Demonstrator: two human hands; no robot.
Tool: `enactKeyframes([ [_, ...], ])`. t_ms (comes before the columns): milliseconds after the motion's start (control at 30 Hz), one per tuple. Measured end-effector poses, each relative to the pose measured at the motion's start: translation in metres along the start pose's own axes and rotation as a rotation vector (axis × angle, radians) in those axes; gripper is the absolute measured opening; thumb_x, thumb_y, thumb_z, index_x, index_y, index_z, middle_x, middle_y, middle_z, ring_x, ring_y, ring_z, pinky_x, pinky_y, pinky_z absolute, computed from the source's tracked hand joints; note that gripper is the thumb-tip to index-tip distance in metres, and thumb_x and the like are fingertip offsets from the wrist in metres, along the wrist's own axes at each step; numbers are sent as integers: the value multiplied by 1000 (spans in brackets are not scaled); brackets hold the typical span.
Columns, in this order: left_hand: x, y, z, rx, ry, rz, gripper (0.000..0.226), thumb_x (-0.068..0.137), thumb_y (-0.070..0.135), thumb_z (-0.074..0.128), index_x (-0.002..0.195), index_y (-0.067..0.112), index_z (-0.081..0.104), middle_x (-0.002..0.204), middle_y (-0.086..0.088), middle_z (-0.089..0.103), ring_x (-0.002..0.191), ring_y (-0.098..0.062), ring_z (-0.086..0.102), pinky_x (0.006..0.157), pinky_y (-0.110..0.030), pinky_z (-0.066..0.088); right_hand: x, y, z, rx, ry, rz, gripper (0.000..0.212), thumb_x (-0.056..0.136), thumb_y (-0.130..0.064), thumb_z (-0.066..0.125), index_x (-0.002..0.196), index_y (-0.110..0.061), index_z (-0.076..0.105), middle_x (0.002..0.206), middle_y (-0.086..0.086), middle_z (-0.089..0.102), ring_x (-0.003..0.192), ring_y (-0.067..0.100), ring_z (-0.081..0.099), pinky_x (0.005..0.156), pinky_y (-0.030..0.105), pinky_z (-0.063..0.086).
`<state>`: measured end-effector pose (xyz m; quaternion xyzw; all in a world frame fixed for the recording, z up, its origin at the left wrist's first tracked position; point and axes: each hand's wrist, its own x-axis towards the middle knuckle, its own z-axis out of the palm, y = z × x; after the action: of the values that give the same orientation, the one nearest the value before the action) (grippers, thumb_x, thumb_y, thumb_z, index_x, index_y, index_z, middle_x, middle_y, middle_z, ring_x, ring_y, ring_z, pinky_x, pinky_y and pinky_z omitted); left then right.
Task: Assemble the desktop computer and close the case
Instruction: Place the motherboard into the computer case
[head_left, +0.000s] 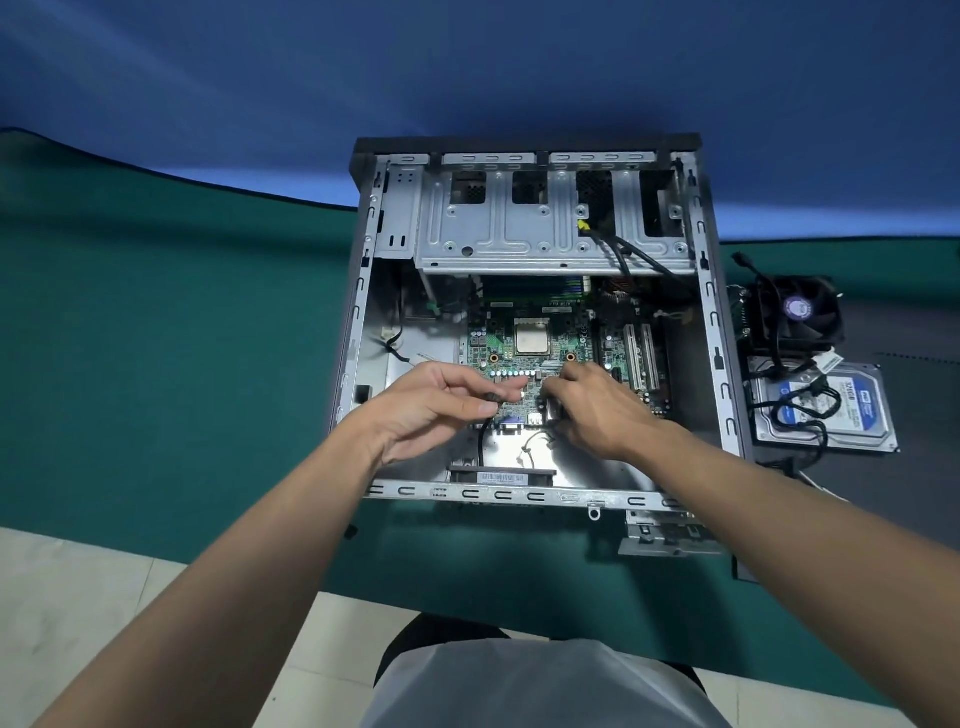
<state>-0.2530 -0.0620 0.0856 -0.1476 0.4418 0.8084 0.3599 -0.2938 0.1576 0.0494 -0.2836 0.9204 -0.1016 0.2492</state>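
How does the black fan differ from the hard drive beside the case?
The fan is black and boxy with a round purple hub label; the hard drive is flat and silvery with a blue-and-white label. The fan lies farther back, the hard drive nearer. Both lie outside the case, on its right.

Hard drive (857, 415) label, 320GB, WD logo

Open computer case (711, 322) seen from above. Inside it, over the motherboard (483, 338), the left hand (436, 405) pinches the end of a black cable (482, 441) — the right hand (597, 410) curls its fingers down just beside. Outside the case's right wall: a cooler fan (797, 312) and a hard drive (852, 410).
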Motion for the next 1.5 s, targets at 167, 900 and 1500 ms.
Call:
enactKeyframes([
  [167,1,0,1,-21,-16,-20,19,65,-11,72,81,-1,76,113,-23,69,127,-21,56,94,-20,50,-1,-1,-1,6,-3,3,20,92,-17,57,110,-10,57,110,10,53,102,25,46,81,37,43],
  [900,49,-1,3,1652,427,25,34,99,4,52,131,12,61,112,-17,68,101,-29,64,94,-43,52,6,1,2,33,-40,40,34,88,-13,63,121,-11,55,121,12,51,110,27,46,92,43,45],
  [1500,43,-10,0,1537,394,9,24,98,14,58,119,12,70,105,-9,72,95,-21,63,94,-39,51,10,0,4,-21,-47,37,37,86,-7,63,121,-7,53,129,17,50,121,33,43,100,42,41],
])
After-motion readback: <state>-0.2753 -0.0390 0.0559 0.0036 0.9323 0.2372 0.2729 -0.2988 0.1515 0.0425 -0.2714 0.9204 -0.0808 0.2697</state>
